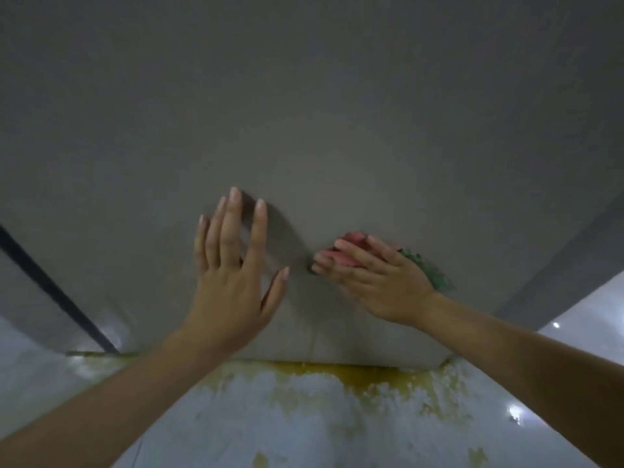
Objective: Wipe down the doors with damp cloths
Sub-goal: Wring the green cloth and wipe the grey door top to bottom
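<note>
cloth (344, 253): soft, damp, light; your right hand (374, 282) presses it flat-fingered
door (304, 113): stiff, smooth
left hand (236, 265): released, fingers spread

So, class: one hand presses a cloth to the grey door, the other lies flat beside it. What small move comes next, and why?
Probably sweep the right hand and its pink-and-green cloth down the door. Faint wet streaks run below the cloth toward the bottom edge, while the left hand rests flat, steadying the panel.
</note>
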{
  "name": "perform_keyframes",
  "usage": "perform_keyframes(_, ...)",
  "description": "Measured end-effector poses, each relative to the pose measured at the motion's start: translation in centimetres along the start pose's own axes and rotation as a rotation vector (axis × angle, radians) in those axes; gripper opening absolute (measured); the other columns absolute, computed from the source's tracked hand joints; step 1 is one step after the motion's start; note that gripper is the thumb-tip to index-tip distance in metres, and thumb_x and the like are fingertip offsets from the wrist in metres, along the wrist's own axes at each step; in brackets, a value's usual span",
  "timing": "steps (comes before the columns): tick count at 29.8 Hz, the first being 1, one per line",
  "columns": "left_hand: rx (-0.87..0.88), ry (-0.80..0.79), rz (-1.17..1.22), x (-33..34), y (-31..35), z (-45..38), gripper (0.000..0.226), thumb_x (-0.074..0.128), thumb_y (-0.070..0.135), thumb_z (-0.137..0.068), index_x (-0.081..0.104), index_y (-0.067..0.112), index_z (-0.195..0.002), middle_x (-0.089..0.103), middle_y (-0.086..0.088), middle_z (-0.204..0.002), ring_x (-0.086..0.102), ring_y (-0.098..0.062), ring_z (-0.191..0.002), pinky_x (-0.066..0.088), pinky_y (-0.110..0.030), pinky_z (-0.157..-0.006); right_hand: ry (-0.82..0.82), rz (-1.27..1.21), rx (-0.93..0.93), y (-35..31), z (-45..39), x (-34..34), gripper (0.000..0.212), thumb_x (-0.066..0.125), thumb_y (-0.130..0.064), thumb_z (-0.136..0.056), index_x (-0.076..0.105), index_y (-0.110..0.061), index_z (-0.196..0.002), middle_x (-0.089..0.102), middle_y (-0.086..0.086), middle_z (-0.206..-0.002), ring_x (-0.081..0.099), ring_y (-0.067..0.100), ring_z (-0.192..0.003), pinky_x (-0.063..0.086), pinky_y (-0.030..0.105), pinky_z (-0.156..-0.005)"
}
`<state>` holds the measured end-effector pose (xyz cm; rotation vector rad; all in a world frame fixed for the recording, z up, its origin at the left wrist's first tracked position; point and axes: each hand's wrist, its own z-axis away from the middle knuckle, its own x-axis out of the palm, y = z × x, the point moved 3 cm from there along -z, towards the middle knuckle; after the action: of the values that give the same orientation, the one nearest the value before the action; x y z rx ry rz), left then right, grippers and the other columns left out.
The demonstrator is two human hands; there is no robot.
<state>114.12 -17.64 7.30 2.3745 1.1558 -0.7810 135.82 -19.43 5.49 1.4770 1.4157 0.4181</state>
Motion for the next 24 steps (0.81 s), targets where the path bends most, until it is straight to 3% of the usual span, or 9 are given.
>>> perform_keyframes(4, 0.115, -0.012, -0.066, -1.5, -3.5, 0.0, 0.071, 0.043, 0.042, -0.092, 0.022, 0.003, -0.148, 0.013, -0.025, -0.153, 0.011, -0.040, -0.143, 0.014, -0.056, -0.115, 0.121, -0.016, 0.063, 4.3, -5.7, -1.1, 0.059, 0.046, -0.023, -0.090, 0.032, -0.024, -0.147, 0.026, -0.011, -0.152, 0.024, 0.022, -0.142, 0.009, 0.039, -0.119)
perform_keyframes(7, 0.081, 0.027, -0.084, -1.9, -5.2, 0.6, 0.073, 0.042, 0.043, -0.091, 0.021, 0.005, -0.149, 0.011, -0.026, -0.154, 0.008, -0.041, -0.144, 0.013, -0.056, -0.115, 0.136, -0.009, 0.109, 4.4, -10.4, -1.6, 0.057, 0.043, -0.025, -0.094, 0.028, -0.020, -0.149, 0.023, -0.008, -0.155, 0.019, 0.024, -0.144, 0.010, 0.044, -0.118)
perform_keyframes(9, -0.012, 0.038, -0.084, -2.1, -6.3, 1.3, 0.075, 0.042, 0.043, -0.090, 0.022, 0.003, -0.149, 0.010, -0.027, -0.153, 0.008, -0.042, -0.144, 0.011, -0.056, -0.116, 0.056, 0.023, -0.044, 2.3, -11.1, -1.5, 0.057, 0.047, -0.023, -0.090, 0.036, -0.020, -0.146, 0.031, -0.007, -0.151, 0.025, 0.021, -0.142, 0.012, 0.043, -0.116)
perform_keyframes(12, -0.055, -0.002, -0.075, -2.5, -7.7, 2.1, 0.074, 0.042, 0.041, -0.088, 0.025, -0.001, -0.147, 0.014, -0.029, -0.153, 0.011, -0.041, -0.143, 0.014, -0.056, -0.115, -0.172, 0.106, -0.498, -0.7, -10.2, -1.7, 0.054, 0.045, -0.028, -0.086, 0.043, -0.030, -0.140, 0.038, -0.013, -0.146, 0.036, 0.014, -0.136, 0.007, 0.040, -0.115)
perform_keyframes(14, -0.033, -0.030, -0.062, -2.6, -8.5, 2.5, 0.074, 0.042, 0.039, -0.087, 0.026, -0.001, -0.147, 0.015, -0.028, -0.153, 0.012, -0.041, -0.143, 0.016, -0.055, -0.114, -0.187, 0.074, -0.590, 0.4, -11.2, -2.6, 0.053, 0.040, -0.027, -0.086, 0.046, -0.031, -0.138, 0.040, -0.014, -0.145, 0.038, 0.013, -0.135, 0.008, 0.038, -0.114)
perform_keyframes(16, -0.093, -0.036, -0.034, -2.9, -9.7, 3.1, 0.075, 0.041, 0.039, -0.087, 0.024, 0.000, -0.148, 0.012, -0.027, -0.154, 0.009, -0.040, -0.144, 0.013, -0.054, -0.115, -0.085, -0.005, -0.506, 3.1, -14.6, -3.6, 0.051, 0.040, -0.021, -0.088, 0.048, -0.021, -0.138, 0.043, -0.005, -0.145, 0.036, 0.019, -0.135, 0.015, 0.039, -0.115)
perform_keyframes(19, -0.205, -0.015, 0.004, -3.0, -11.6, 4.1, 0.074, 0.038, 0.042, -0.090, 0.019, 0.002, -0.149, 0.009, -0.026, -0.155, 0.006, -0.039, -0.145, 0.012, -0.054, -0.116, 0.039, 0.007, -0.284, 6.5, -21.9, -4.7, 0.051, 0.041, -0.027, -0.097, 0.034, -0.016, -0.146, 0.033, 0.001, -0.151, 0.025, 0.026, -0.142, 0.018, 0.045, -0.116)
perform_keyframes(22, -0.272, -0.003, 0.038, -3.1, -13.2, 4.6, 0.073, 0.037, 0.042, -0.091, 0.017, 0.001, -0.149, 0.009, -0.025, -0.155, 0.006, -0.038, -0.145, 0.012, -0.053, -0.116, 0.074, 0.008, -0.153, 4.9, -26.6, -4.8, 0.055, 0.041, -0.030, -0.098, 0.029, -0.015, -0.149, 0.028, 0.002, -0.154, 0.018, 0.026, -0.144, 0.013, 0.049, -0.117)
perform_keyframes(24, -0.309, -0.006, 0.066, -3.0, -13.5, 4.9, 0.073, 0.037, 0.041, -0.091, 0.019, 0.001, -0.149, 0.012, -0.026, -0.155, 0.009, -0.038, -0.144, 0.013, -0.053, -0.115, 0.055, -0.003, -0.210, 1.8, -26.7, -4.2, 0.054, 0.047, -0.027, -0.094, 0.037, -0.014, -0.145, 0.035, 0.002, -0.151, 0.024, 0.028, -0.141, 0.016, 0.049, -0.116)
